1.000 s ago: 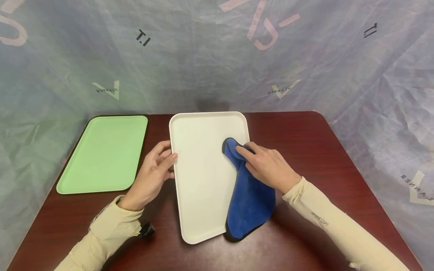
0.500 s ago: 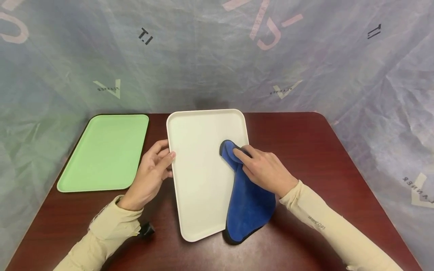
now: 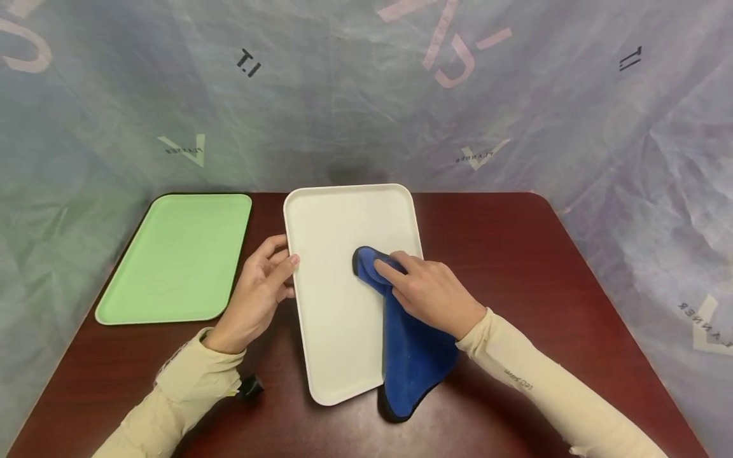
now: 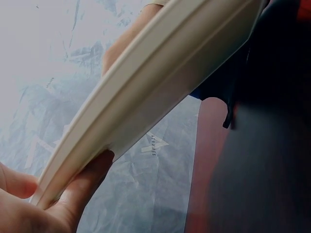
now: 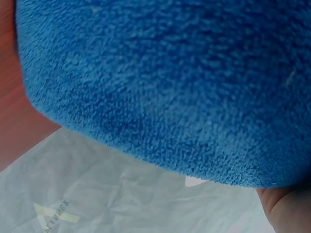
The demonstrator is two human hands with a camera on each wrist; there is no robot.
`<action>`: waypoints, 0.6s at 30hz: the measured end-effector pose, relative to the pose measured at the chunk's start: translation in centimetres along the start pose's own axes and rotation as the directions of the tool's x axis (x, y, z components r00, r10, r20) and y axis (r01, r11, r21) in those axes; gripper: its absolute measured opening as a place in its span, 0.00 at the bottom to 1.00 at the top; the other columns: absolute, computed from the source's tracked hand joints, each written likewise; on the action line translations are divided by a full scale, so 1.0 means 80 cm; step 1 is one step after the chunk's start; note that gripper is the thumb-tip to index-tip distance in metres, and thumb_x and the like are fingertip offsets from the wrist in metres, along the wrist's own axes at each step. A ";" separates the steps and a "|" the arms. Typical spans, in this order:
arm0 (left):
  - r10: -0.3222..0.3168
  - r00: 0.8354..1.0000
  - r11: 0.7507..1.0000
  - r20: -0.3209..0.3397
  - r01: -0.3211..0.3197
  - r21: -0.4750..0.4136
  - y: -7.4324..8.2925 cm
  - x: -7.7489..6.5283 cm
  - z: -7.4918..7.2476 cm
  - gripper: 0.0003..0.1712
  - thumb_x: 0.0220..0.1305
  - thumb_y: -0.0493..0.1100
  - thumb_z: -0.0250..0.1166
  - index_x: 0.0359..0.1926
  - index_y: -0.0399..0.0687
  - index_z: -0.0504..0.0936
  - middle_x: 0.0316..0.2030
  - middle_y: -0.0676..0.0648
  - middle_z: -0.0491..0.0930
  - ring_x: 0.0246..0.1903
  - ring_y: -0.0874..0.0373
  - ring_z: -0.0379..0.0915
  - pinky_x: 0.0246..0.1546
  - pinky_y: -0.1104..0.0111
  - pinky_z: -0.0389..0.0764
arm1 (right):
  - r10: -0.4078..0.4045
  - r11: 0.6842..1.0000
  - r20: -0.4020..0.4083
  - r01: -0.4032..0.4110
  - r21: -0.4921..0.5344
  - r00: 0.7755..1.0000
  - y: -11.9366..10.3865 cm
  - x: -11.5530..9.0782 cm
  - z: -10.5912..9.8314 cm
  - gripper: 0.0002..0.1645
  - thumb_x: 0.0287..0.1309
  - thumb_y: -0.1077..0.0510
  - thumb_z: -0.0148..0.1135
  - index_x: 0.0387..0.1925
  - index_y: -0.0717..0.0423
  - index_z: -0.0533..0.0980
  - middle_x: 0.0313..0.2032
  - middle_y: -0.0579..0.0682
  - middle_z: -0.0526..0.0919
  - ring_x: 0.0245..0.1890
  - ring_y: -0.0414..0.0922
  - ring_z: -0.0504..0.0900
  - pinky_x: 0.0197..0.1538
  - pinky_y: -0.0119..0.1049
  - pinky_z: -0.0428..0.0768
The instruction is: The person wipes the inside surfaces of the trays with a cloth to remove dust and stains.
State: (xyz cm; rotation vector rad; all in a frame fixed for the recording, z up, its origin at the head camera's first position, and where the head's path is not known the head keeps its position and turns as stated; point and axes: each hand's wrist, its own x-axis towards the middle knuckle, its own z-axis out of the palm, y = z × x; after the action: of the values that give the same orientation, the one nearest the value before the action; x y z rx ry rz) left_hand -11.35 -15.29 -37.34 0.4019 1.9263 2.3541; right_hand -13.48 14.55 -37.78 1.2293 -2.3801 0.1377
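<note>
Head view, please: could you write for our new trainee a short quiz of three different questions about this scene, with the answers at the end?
1. Which hand holds the blue fleecy cloth with black edging?
A) left
B) right
C) both

2. Fill in: the left hand grips the cream-white rectangular tray by its ____ long edge.

3. Look at the pale green rectangular tray on the dark red-brown table. True or false: it touches the cream-white tray.

Key
1: B, the right hand.
2: left.
3: false; the table shows between the two.
</note>
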 end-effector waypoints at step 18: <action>-0.019 1.000 1.000 -0.020 0.019 0.004 -0.005 0.000 -0.002 0.22 0.77 0.40 0.54 0.66 0.38 0.63 0.53 0.40 0.79 0.42 0.56 0.82 0.31 0.65 0.85 | -0.117 0.993 -0.001 0.117 -0.028 0.993 -0.048 0.046 0.010 0.23 0.62 0.62 0.59 0.59 0.52 0.74 0.44 0.54 0.77 0.25 0.42 0.76 0.23 0.33 0.76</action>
State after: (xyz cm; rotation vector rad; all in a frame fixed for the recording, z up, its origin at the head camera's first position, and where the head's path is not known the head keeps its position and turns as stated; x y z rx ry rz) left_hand -11.41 -15.32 -37.78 0.3598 1.9348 2.3517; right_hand -12.57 9.27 -37.36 1.3511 -2.2927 0.0689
